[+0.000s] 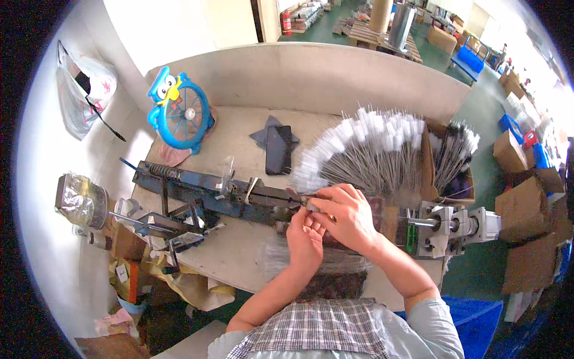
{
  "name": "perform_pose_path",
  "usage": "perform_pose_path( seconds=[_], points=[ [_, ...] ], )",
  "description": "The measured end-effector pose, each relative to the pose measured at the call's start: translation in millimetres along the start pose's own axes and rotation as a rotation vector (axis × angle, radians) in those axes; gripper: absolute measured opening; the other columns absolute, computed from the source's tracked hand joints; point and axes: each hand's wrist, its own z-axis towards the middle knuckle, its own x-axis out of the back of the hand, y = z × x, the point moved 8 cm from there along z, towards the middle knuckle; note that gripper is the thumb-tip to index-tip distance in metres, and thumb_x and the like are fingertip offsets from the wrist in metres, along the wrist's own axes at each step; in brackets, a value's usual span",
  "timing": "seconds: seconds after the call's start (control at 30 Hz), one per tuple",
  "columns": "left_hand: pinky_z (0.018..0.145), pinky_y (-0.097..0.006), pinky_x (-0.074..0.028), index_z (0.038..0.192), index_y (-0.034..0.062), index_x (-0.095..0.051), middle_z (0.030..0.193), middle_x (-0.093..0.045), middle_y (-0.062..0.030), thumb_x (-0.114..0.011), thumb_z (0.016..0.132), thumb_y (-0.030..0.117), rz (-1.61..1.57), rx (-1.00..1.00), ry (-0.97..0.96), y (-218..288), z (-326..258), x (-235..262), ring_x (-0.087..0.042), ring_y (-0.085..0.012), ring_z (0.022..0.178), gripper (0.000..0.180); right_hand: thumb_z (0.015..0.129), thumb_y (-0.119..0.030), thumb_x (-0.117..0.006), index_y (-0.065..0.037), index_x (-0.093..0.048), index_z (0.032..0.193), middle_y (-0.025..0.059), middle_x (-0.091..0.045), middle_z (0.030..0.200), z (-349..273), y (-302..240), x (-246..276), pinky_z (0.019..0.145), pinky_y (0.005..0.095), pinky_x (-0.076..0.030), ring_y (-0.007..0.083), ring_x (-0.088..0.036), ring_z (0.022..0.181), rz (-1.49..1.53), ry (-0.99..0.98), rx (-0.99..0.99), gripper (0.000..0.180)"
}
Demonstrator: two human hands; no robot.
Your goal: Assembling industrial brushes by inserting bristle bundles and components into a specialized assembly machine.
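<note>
My left hand [305, 240] and my right hand [348, 216] meet at the right end of a long dark metal bar fixture [239, 200] lying across the table. The fingers of both are closed in a pinch around something small and greyish that I cannot make out. Just behind my right hand spreads a large fan of wire-stemmed brushes [365, 146] with white bristle heads. A bundle of thin wires [281, 254] lies by my left wrist, partly hidden under the forearms.
To the right stands a metal spindle device [451, 224]; beyond it is a cardboard box [431, 158] of dark-tipped brushes. A black phone [278, 149] lies mid-table. A blue cartoon-faced fan [182, 113] stands at the back left. A low partition [311, 75] closes the far edge.
</note>
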Motion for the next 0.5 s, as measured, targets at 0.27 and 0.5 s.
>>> perform_pose_path(
  seconds=[0.27, 0.5],
  points=[
    [0.075, -0.027, -0.045, 0.093, 0.0051, -0.053, 0.087, -0.058, -0.0032, -0.051, 0.088, 0.016, 0.074, -0.055, -0.02, 1.0, -0.9, -5.1, -0.057, -0.0134, 0.084, 0.012, 0.066, -0.018, -0.07, -0.013, -0.068, 0.091, 0.0031, -0.062, 0.095, -11.8, 2.2, 13.8, 0.077, 0.0357, -0.045, 0.0236, -0.057, 0.089, -0.049, 0.029, -0.039, 0.026],
    [0.075, -0.028, -0.045, 0.094, 0.006, -0.053, 0.092, -0.058, -0.0039, -0.053, 0.088, 0.014, 0.075, -0.094, -0.001, 0.7, -1.4, -1.8, -0.057, -0.0136, 0.085, 0.01, 0.066, -0.019, -0.07, -0.014, -0.068, 0.089, 0.0029, -0.061, 0.095, -10.8, 2.9, 13.7, 0.077, 0.0358, -0.044, 0.0231, -0.057, 0.089, -0.062, 0.03, -0.042, 0.023]
  ],
)
